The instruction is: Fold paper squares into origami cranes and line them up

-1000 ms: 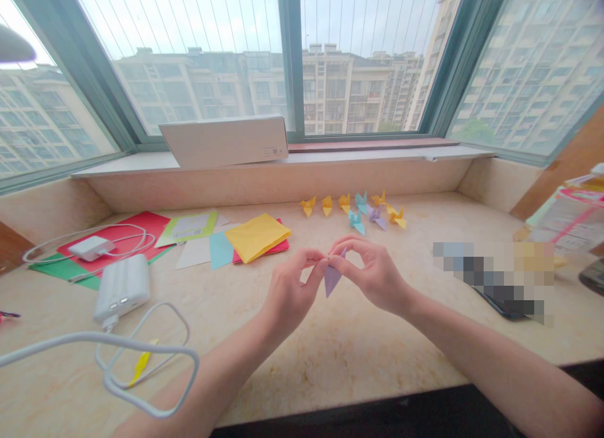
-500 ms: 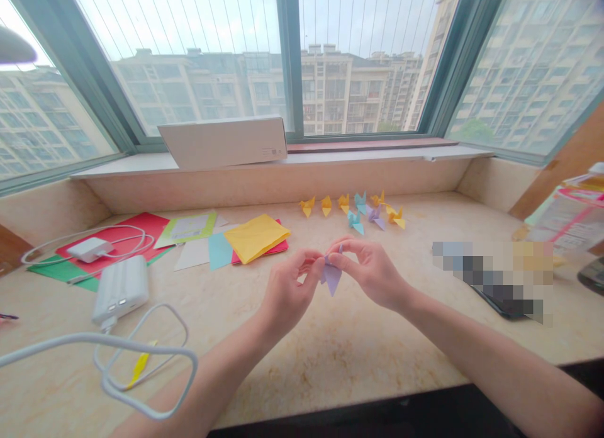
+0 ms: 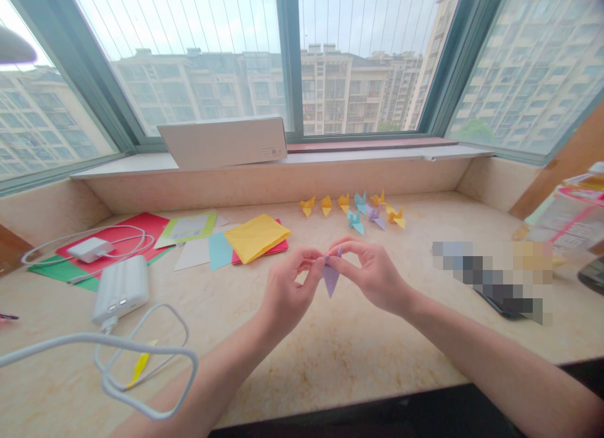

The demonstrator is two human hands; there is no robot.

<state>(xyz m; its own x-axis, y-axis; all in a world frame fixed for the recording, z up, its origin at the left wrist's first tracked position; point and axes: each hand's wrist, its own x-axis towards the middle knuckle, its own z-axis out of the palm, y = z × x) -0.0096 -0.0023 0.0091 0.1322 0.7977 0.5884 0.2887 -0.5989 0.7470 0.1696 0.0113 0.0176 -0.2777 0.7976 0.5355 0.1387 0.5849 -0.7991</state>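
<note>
Above the middle of the stone counter, a small purple origami crane (image 3: 331,280) is pinched between my two hands. My left hand (image 3: 293,286) grips its left side with thumb and forefinger. On the other side, my right hand (image 3: 372,271) pinches it near a thin upright point. A pointed purple flap hangs down between the hands; the upper folds are partly covered by fingers. Behind them stand several finished paper cranes, among them a yellow crane (image 3: 307,206), a blue crane (image 3: 355,221) and another purple crane (image 3: 376,217).
Left of my hands lie a yellow folded paper (image 3: 257,236), coloured sheets, a white power bank (image 3: 121,288) and a looped white cable (image 3: 155,348). A white box (image 3: 226,142) rests on the sill. At right are a partly blurred phone (image 3: 507,303) and a plastic bottle (image 3: 570,218).
The purple crane has turned slightly, so its lower flap looks narrower and hangs straighter. Both hands keep nearly the same place and pinch.
</note>
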